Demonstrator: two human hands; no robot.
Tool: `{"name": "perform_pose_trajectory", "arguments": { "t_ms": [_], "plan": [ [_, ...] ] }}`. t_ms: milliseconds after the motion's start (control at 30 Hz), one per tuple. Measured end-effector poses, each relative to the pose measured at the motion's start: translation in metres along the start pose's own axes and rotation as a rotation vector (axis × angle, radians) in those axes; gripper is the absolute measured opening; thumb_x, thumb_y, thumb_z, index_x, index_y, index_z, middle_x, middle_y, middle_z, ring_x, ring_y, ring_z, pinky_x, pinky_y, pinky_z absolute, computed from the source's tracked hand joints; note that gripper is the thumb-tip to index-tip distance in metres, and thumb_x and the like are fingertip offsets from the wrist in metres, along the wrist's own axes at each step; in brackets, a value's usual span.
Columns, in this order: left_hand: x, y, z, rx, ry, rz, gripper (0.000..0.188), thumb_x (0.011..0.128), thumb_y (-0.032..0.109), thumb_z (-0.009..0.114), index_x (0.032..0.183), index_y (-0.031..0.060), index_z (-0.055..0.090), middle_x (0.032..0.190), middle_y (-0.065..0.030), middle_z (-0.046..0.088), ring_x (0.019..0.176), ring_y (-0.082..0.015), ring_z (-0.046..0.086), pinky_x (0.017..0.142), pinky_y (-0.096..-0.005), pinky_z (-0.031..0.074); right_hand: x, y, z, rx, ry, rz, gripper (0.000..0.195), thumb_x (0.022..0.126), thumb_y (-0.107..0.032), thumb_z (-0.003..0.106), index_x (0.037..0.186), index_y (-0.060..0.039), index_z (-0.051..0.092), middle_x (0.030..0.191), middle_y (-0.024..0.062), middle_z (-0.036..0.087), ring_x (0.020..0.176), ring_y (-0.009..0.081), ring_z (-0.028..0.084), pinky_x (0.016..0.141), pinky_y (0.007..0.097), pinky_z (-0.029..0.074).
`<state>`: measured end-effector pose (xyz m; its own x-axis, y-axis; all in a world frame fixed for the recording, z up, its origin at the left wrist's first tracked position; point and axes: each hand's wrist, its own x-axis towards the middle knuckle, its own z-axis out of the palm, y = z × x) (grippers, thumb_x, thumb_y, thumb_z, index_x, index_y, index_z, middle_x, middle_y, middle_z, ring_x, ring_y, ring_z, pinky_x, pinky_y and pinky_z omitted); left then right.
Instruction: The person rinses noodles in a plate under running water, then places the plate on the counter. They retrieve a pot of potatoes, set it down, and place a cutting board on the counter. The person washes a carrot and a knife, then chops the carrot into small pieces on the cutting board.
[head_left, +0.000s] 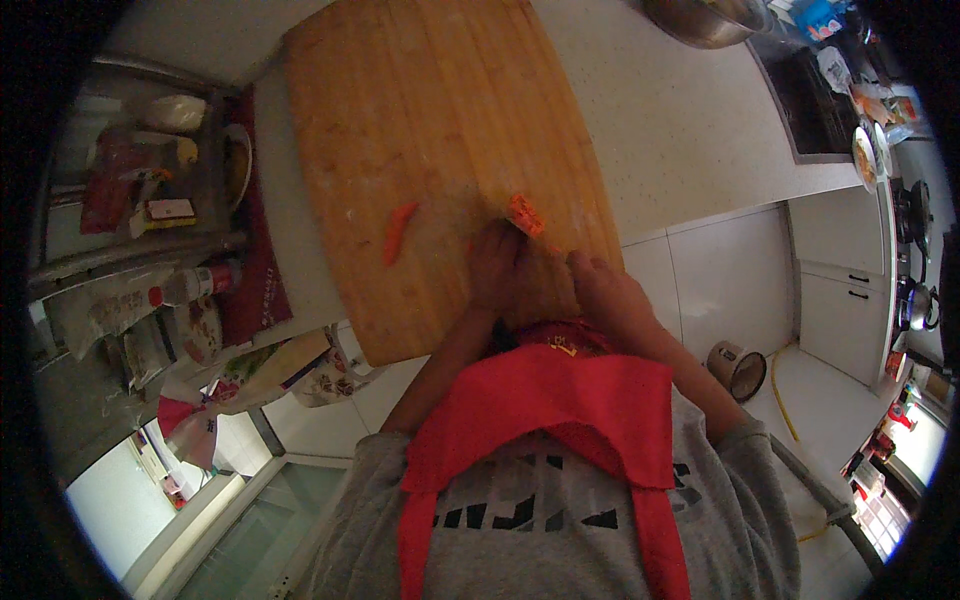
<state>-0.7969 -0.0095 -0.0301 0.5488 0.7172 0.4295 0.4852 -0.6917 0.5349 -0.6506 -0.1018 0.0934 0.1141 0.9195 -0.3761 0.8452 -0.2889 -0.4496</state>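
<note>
On the wooden cutting board (442, 112), my left hand (499, 255) is bent down with curled fingers over a carrot piece. Only a bit of orange shows at its left side. Chopped carrot (526, 215) lies in a small heap just beyond those fingers. My right hand (611, 292) is closed in a fist near the board's right edge. It appears to grip a knife, whose handle is hidden and whose blade shows at most as a thin edge by the heap. A separate long carrot piece (399, 232) rests on the board to the left.
A pale countertop (645, 127) extends right of the board, with a metal bowl (705, 22) at the far side. Plates (865, 157) stand near the counter's edge. At left is a shelf rack (142, 244) with packages and a bottle. A round container (737, 371) sits on the floor.
</note>
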Motion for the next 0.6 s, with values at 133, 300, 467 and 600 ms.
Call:
{"name": "perform_pose_trajectory", "arguments": {
  "t_ms": [133,300,467,600],
  "plan": [
    [-0.004,-0.002,0.001,0.025,-0.007,-0.003,0.031,0.069,0.017,0.059,0.097,0.0035,0.057,0.099,-0.0155,0.055,0.093,-0.0332,0.052,0.077,-0.0441,0.042,0.007,0.000,0.019,0.033,0.060,-0.035,0.020,0.081,-0.012,0.042,0.101,-0.0066,0.041,0.087,0.0208,0.057,0.075,0.0411,0.058,0.062,0.0494,0.046],
    [-0.006,-0.012,-0.001,0.055,-0.246,-0.054,0.034,0.070,0.018,0.058,0.101,0.0040,0.057,0.104,-0.0165,0.055,0.097,-0.0338,0.051,0.082,-0.0431,0.042,0.033,-0.022,0.017,-0.002,0.017,0.010,0.022,0.082,-0.013,0.042,0.103,-0.0057,0.043,0.088,0.0227,0.057,0.079,0.0419,0.057,0.064,0.0487,0.046],
    [-0.008,-0.012,0.000,-0.061,-0.068,-0.062,0.033,0.073,0.017,0.056,0.102,0.0026,0.055,0.101,-0.0161,0.055,0.096,-0.0334,0.051,0.082,-0.0439,0.041,0.037,0.006,0.021,0.177,0.151,-0.104,0.020,0.083,-0.014,0.041,0.100,-0.0039,0.046,0.088,0.0232,0.057,0.080,0.0409,0.057,0.066,0.0480,0.044],
    [-0.012,-0.007,0.000,-0.010,-0.024,-0.016,0.032,0.074,0.017,0.055,0.102,0.0014,0.055,0.101,-0.0156,0.055,0.096,-0.0329,0.051,0.084,-0.0444,0.040,0.021,-0.003,0.002,0.158,0.067,-0.035,0.020,0.083,-0.014,0.043,0.100,-0.0040,0.045,0.089,0.0230,0.057,0.081,0.0405,0.056,0.067,0.0477,0.044]
  ]
}}
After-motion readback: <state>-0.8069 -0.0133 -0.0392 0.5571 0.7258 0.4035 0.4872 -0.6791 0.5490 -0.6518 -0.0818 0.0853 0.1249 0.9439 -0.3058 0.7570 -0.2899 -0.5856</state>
